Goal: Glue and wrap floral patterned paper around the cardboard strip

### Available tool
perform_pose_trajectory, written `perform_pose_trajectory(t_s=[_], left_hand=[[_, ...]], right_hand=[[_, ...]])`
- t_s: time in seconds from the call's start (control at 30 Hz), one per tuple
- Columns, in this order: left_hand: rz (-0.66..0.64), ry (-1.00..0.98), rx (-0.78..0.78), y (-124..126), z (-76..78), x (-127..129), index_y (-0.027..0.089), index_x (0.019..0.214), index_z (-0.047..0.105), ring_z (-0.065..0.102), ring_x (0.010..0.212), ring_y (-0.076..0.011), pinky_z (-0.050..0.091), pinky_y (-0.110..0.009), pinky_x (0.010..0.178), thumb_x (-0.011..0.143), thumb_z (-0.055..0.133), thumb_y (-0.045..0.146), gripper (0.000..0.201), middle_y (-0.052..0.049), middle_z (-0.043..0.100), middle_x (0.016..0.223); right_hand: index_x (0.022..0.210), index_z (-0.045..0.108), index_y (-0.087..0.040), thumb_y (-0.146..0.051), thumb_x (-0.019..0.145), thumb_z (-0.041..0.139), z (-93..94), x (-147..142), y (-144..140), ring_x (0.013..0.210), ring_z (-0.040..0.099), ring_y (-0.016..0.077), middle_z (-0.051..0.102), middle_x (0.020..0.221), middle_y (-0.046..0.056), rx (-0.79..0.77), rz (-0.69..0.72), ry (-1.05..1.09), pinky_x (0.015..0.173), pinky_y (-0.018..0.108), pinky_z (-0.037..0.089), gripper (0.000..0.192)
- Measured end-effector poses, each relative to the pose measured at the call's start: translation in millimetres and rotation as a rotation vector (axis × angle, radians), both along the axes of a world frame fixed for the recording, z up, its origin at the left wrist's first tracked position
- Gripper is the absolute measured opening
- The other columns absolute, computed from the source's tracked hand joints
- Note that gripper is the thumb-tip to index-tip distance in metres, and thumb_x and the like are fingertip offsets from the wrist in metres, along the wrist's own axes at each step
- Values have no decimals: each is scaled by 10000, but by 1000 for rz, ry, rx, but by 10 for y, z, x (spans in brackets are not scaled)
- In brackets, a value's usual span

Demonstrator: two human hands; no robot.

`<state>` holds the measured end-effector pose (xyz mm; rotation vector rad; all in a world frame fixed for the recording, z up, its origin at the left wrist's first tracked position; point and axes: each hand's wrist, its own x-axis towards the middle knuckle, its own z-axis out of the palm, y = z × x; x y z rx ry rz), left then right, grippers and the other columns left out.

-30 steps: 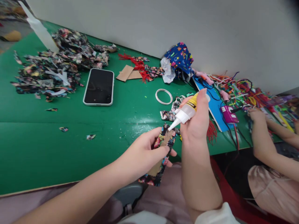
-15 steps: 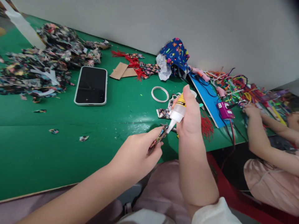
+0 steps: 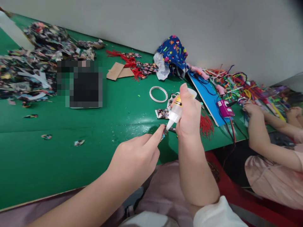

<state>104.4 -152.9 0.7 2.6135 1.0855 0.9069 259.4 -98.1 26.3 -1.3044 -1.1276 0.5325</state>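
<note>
My right hand (image 3: 189, 116) grips a glue bottle (image 3: 175, 111) with a yellow label, tilted so its white nozzle points down to the left. The nozzle tip meets a small piece of dark floral fabric (image 3: 163, 136) pinched in my left hand (image 3: 136, 154). My left index finger reaches up along the fabric to the tip, and most of the piece is hidden by the fingers. Just beyond the bottle lies another floral fabric piece (image 3: 162, 113). A dark metal tool (image 3: 172, 129) on the table is partly covered by my right hand.
A white tape ring (image 3: 158, 94), red-tasselled fabric pieces (image 3: 144, 67) and brown card (image 3: 118, 71) lie on the green table (image 3: 94, 157). Fabric scraps (image 3: 30, 69) are heaped left, beside a pixelated dark object (image 3: 86, 88). A blue board (image 3: 205, 97) and a co-worker's hands (image 3: 253, 108) are at right.
My left index finger has stretched forward to the nozzle tip, covering more of the fabric. The bottle stays in my right hand. The whole view has shifted slightly.
</note>
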Motion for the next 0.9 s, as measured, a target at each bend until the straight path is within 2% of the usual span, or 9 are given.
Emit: perform_pose_trajectory(t_s=[0.2, 0.3, 0.37, 0.43, 0.53, 0.63, 0.7, 0.8, 0.9], left_hand=[[41, 67, 171, -46, 4, 17, 117, 1198, 555, 605, 536, -127, 392, -249, 453, 809, 500, 110, 393, 6, 687, 717], [49, 69, 176, -51, 10, 16, 127, 1198, 562, 607, 533, -129, 391, -242, 450, 801, 513, 107, 400, 8, 687, 703], [48, 4, 109, -35, 19, 5, 145, 1197, 567, 619, 556, -129, 412, -227, 474, 807, 501, 110, 397, 0, 700, 728], [28, -102, -90, -8, 43, -12, 163, 1179, 580, 626, 575, -124, 440, -210, 506, 824, 481, 136, 370, -8, 709, 751], [-20, -279, -589, 31, 112, -35, 191, 1096, 617, 624, 565, -115, 456, -190, 495, 847, 468, 224, 292, -3, 707, 742], [-45, -447, -1069, 47, 197, -34, 205, 1030, 623, 650, 619, -143, 432, -171, 405, 840, 486, 312, 258, -11, 710, 790], [-34, -529, -1294, 51, 244, -24, 215, 1054, 599, 668, 683, -174, 418, -168, 362, 821, 512, 355, 286, -24, 708, 859], [-12, -597, -1456, 64, 292, -10, 214, 1051, 587, 669, 692, -176, 432, -171, 373, 790, 562, 360, 300, -32, 703, 893], [-17, -674, -1484, 82, 316, -6, 200, 987, 609, 655, 631, -132, 474, -174, 470, 771, 599, 319, 247, -14, 704, 824]], right_hand=[[548, 455, -209, -447, 871, 435, 28, -45, -27, 426, 372, 65, 376, 483, -50, 3, -18, -65, 419, 221, 302, 402], [521, 438, -211, -462, 846, 479, 51, -74, -33, 438, 372, 75, 363, 487, -44, -12, -37, -10, 434, 234, 310, 413], [515, 444, -216, -471, 828, 508, 78, -72, -41, 447, 377, 86, 374, 495, -37, -17, -32, 47, 438, 244, 318, 409], [521, 468, -220, -490, 825, 506, 125, -51, -62, 459, 392, 98, 390, 506, -27, -4, 2, 144, 436, 252, 320, 408], [557, 505, -213, -536, 836, 462, 227, -4, -118, 468, 400, 95, 466, 575, -2, 3, 96, 321, 409, 243, 277, 429], [717, 552, -228, -576, 820, 469, 312, 40, -172, 414, 347, 70, 526, 618, -9, -51, 174, 425, 374, 221, 210, 373], [828, 553, -248, -616, 801, 466, 336, 62, -187, 387, 341, 66, 503, 566, -31, -65, 193, 461, 360, 210, 214, 379], [897, 535, -258, -681, 776, 427, 344, 82, -185, 385, 374, 69, 498, 548, -40, -103, 228, 495, 345, 201, 235, 452], [935, 521, -255, -678, 769, 441, 343, 80, -174, 388, 388, 68, 523, 578, -39, -195, 307, 497, 334, 200, 239, 462]])
